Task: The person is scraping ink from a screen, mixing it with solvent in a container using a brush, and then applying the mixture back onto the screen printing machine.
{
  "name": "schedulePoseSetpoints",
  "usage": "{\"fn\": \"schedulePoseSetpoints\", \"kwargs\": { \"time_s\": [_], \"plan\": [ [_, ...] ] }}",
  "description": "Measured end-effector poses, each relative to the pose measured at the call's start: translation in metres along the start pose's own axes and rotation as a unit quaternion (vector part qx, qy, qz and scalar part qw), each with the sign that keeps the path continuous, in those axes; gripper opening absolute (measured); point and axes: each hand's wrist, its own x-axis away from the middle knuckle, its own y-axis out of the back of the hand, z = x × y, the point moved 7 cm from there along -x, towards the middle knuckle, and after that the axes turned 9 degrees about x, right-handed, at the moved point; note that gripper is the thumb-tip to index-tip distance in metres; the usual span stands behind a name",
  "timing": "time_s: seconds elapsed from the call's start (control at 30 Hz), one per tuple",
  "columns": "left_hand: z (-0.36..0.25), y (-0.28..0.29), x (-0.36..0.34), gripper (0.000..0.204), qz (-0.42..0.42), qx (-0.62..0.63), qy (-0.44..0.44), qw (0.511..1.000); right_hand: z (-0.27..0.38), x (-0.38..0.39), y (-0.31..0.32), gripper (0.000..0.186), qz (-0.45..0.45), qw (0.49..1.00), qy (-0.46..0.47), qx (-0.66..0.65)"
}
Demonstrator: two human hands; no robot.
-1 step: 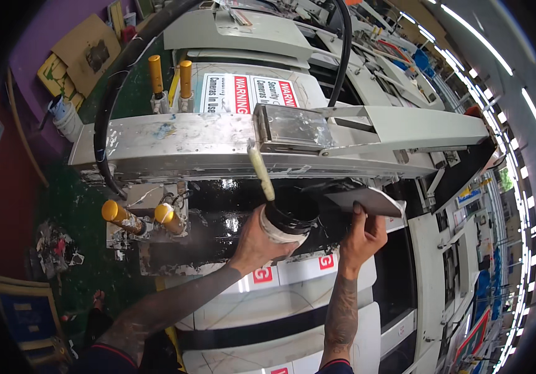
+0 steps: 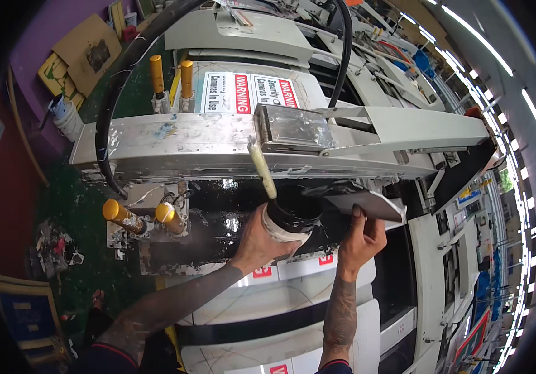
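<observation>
Tub (image 2: pixel 287 233) in left hand (image 2: pixel 257 242) has apparently edged slightly right.

We hold a tub (image 2: pixel 287 232) in our left hand (image 2: pixel 258 240), a pale stick (image 2: pixel 262 169) leaning from it toward eleven o'clock. Just past three o'clock from the tub, our right hand (image 2: pixel 363 242) pinches a grey card (image 2: pixel 371 206), its dark end near the rim. Around the tub we see yellow knobs (image 2: pixel 116 212) at nine, a bucket (image 2: pixel 67 119) at ten, signs (image 2: pixel 243 93) at eleven.

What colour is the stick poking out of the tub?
Pale yellow; the stick shows best in the head view.
</observation>
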Motion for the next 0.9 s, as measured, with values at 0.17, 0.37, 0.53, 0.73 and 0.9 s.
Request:
{"fn": "schedulePoseSetpoints", "kwargs": {
  "time_s": [0.17, 0.37, 0.53, 0.73, 0.9],
  "plan": [
    [-0.023, -0.003, -0.003, 0.099, 0.022, -0.021, -0.053, 0.998, 0.015, 0.009, 0.006, 0.017, -0.041, 0.992, 0.073, -0.095],
    [-0.036, -0.005, 0.000, 0.101, 0.062, 0.019, -0.042, 0.997, 0.009, 0.004, 0.010, 0.018, -0.029, 0.989, 0.121, -0.081],
    [-0.052, -0.010, 0.005, 0.103, 0.097, 0.018, -0.059, 0.993, -0.010, 0.013, 0.014, 0.017, -0.050, 0.994, 0.072, -0.068],
    [-0.063, -0.009, 0.013, 0.108, 0.102, 0.008, -0.070, 0.992, -0.038, 0.025, 0.011, 0.022, 0.001, 0.999, 0.020, 0.027],
    [-0.078, -0.009, 0.017, 0.111, 0.116, 0.025, -0.088, 0.989, -0.077, 0.034, 0.023, 0.022, 0.029, 0.988, 0.063, 0.135]
  ]
}}
